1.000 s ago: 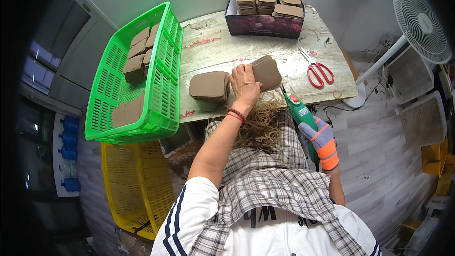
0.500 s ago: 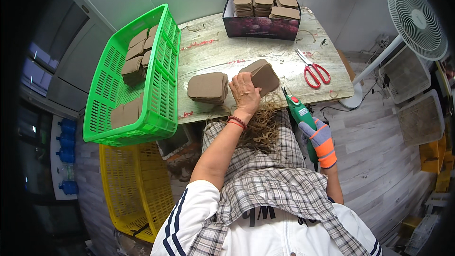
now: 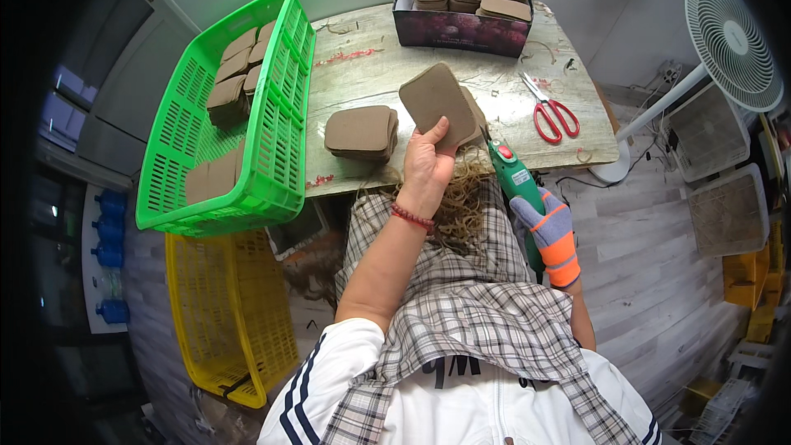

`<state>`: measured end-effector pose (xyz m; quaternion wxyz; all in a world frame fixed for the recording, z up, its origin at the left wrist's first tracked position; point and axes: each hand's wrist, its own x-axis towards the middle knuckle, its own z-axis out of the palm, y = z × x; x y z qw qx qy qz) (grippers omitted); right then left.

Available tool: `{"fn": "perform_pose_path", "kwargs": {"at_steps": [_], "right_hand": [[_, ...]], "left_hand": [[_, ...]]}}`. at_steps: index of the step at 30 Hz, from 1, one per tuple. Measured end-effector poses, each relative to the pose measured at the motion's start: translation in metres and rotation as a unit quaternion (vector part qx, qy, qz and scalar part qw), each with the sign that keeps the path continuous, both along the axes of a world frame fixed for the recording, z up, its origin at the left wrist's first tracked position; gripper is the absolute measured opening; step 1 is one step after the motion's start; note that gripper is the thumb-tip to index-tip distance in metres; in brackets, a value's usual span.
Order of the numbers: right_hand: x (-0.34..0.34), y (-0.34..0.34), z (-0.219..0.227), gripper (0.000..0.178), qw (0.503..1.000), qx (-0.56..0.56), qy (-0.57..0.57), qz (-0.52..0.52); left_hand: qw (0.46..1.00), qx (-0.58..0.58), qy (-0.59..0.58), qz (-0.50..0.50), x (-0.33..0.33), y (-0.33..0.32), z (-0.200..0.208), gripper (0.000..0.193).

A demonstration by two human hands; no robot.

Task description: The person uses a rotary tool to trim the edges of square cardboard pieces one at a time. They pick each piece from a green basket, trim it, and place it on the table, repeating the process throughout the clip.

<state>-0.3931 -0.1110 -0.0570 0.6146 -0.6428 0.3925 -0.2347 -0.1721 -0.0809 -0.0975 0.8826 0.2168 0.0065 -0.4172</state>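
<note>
My left hand (image 3: 428, 166), with a beaded bracelet at the wrist, grips a flat brown rounded-square pad (image 3: 435, 100) above the table's near edge, thumb on its face. Behind it more pads (image 3: 473, 109) show in part. My right hand, in a grey and orange glove (image 3: 550, 235), is wrapped round a green handheld power tool (image 3: 512, 171) with a red button; its tip lies close to the pad's lower right and is partly hidden. Left of my left hand stands a stack of like pads (image 3: 359, 132). Curly brown trimmings (image 3: 457, 214) lie on my plaid apron.
A green crate (image 3: 284, 115) with stacked pads stands at the left, a yellow crate (image 3: 202, 313) below it. At the back of the table (image 3: 354, 74) is a dark box (image 3: 461, 31) of pads. Red-handled scissors (image 3: 556, 119) lie to the right, near a white fan (image 3: 733, 37).
My left hand has turned palm-up and lifted one pad upright, where before it rested on a pile of pads. The tool has moved slightly, its tip now beside the pads.
</note>
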Motion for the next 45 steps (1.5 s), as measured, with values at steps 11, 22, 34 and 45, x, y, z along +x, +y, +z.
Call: {"fn": "perform_pose_path", "kwargs": {"at_steps": [11,22,34,45], "right_hand": [[0.001,0.001,0.009,0.025,1.0,0.015,-0.021,-0.009],[-0.004,-0.004,0.02,0.023,0.997,0.058,-0.045,-0.019],[-0.013,0.001,0.018,0.044,0.995,0.009,0.012,0.095],[0.001,0.01,0.007,0.042,0.995,-0.022,0.037,0.085]], "left_hand": [[0.999,-0.017,-0.003,-0.033,-0.024,0.0,-0.009,0.035],[0.983,0.064,-0.098,-0.139,-0.033,0.027,-0.025,0.03],[0.873,0.191,-0.398,-0.208,0.06,0.069,0.011,0.035],[0.812,0.274,-0.382,-0.346,0.045,0.082,0.016,0.036]]}}
